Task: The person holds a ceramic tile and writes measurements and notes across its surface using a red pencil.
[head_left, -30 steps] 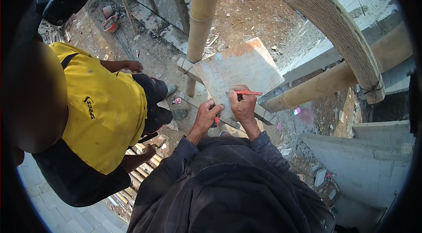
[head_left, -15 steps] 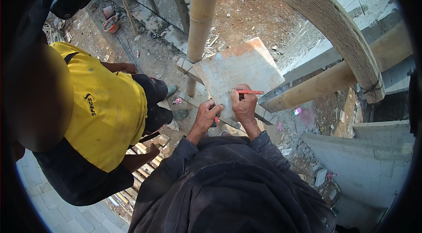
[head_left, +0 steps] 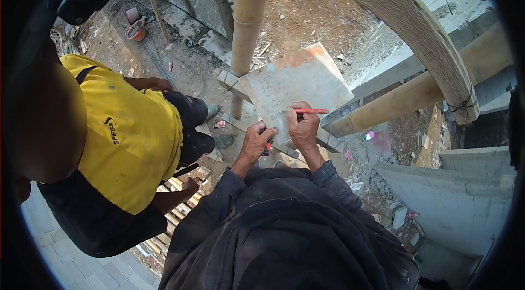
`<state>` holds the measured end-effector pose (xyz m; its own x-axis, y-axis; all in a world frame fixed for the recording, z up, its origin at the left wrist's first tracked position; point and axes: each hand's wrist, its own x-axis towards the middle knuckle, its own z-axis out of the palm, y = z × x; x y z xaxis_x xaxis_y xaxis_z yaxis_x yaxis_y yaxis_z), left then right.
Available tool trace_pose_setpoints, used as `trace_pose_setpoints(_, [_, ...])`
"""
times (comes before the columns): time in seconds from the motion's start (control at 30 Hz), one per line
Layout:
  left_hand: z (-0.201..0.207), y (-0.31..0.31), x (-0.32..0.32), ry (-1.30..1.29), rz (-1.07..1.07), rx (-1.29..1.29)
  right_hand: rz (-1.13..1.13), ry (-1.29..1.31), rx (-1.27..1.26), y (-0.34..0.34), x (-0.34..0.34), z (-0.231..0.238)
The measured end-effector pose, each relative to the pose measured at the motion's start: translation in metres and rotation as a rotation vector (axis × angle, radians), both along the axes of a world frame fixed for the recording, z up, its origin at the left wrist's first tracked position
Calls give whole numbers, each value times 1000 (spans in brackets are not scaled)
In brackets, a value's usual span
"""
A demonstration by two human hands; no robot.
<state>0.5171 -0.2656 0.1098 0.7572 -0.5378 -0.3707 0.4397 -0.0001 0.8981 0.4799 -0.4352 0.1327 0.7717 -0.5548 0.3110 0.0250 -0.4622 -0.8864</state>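
A pale flat board [head_left: 298, 79] with handwriting on it and an orange-stained far edge lies tilted in front of me. My right hand [head_left: 304, 128] rests on its near part, fingers closed round a red pencil [head_left: 311, 110] that points left onto the written lines. Beside it, my left hand [head_left: 256, 142] is closed at the board's near left edge. From under its fingers shows a small red-and-black tool [head_left: 267, 150], mostly hidden, so its exact kind is unclear.
A thick bamboo pole [head_left: 249, 22] rises behind the board. A curved rough beam [head_left: 415, 11] and a slanting bamboo pole [head_left: 391, 106] cross the right. A co-worker in a yellow shirt [head_left: 123, 120] is close at my left. Light block walls [head_left: 443, 191] stand lower right.
My right hand and the pencil have shifted slightly up the board, and the pencil lies flatter. More of the red-and-black tool shows below my left hand.
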Motion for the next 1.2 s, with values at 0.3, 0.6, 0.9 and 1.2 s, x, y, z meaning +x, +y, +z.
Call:
trace_pose_setpoints(0.3, [1, -2, -1, 24, 31, -64, 3, -43, -11, -3, 1, -10])
trace_pose_setpoints(0.6, [2, 1, 2, 21, -29, -20, 30, -12, 14, -2, -1, -7])
trace_pose_setpoints(0.9, [-10, 3, 2, 1, -31, -10, 85, -45, 4, 2, 0, -2])
trace_pose_setpoints(1.2, [-10, -4, -2, 10, 24, -68, 60, -74, 609, -20, -8, 4])
